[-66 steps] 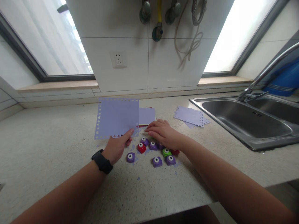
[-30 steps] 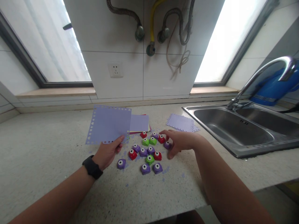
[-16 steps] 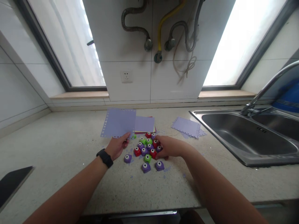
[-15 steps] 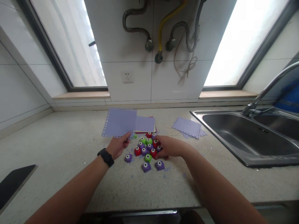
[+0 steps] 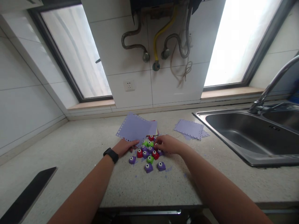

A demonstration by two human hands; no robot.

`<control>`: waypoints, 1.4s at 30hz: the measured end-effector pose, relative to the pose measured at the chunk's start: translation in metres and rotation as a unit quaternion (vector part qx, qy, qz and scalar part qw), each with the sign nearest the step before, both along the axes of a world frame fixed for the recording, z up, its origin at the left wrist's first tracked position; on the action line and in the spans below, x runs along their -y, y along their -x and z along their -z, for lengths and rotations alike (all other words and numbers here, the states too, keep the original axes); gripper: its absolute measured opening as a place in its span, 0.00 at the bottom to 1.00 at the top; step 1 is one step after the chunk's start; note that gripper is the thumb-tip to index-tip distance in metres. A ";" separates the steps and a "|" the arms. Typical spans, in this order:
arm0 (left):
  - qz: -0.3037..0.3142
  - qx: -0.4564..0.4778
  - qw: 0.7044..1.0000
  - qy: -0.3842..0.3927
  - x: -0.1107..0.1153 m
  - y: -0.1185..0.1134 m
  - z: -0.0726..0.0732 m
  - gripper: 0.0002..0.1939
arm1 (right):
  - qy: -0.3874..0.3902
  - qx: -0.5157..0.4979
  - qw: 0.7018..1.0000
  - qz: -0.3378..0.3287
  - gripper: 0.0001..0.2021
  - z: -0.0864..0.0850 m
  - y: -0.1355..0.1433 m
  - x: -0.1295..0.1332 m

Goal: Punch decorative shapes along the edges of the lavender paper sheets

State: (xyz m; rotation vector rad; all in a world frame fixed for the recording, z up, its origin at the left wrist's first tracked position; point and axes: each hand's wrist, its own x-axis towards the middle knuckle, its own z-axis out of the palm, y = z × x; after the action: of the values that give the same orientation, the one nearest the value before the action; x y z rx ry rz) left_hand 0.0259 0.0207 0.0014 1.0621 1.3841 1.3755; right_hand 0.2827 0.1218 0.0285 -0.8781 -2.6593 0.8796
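My left hand (image 5: 125, 147), with a dark watch on the wrist, pinches the near edge of a purple paper sheet (image 5: 134, 126) that has holes punched along its edges. The sheet is tilted and partly covers a stack of paper behind it. My right hand (image 5: 167, 144) is closed, its fingertips on a red craft punch (image 5: 156, 145) at the right side of a cluster. Purple, green and red craft punches with white round buttons fill that cluster. Nearer me stand a green punch (image 5: 150, 159) and two purple punches (image 5: 148, 168). Another purple punch (image 5: 132, 160) sits by my left hand.
Two punched purple sheets (image 5: 190, 128) overlap beside the steel sink (image 5: 233, 137). The paper stack (image 5: 153, 128) lies behind the punches. Purple paper scraps (image 5: 168, 169) dot the countertop (image 5: 77, 152). A flat black object (image 5: 30, 194) lies at the left. Pipes hang on the tiled wall.
The purple sheet has turned and come lower, over part of the paper stack, with my left hand still on it. My right hand has shifted slightly over the punches. The camera view has tilted.
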 end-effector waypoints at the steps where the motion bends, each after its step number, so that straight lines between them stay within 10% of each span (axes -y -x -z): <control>1: 0.004 -0.013 1.000 0.000 -0.003 0.000 -0.005 0.19 | 0.004 -0.012 1.000 0.006 0.10 0.001 0.000 -0.002; 10: 0.022 -0.054 0.998 -0.030 -0.028 0.005 -0.002 0.21 | 0.114 -0.185 0.971 0.105 0.16 0.006 -0.004 -0.015; 29: 0.048 -0.016 0.997 -0.052 -0.031 0.012 0.020 0.22 | 0.343 -0.502 0.772 0.183 0.22 0.012 0.009 -0.023; 42: 0.031 0.003 0.999 -0.040 -0.030 0.010 0.021 0.20 | 0.313 -0.485 0.805 0.137 0.19 0.023 0.006 -0.031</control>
State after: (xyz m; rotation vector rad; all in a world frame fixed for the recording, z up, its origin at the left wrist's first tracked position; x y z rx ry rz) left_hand 0.0163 0.0507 -0.0197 1.1429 1.2903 1.3972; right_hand 0.2771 0.1525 0.0052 -0.6153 -1.3293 1.5991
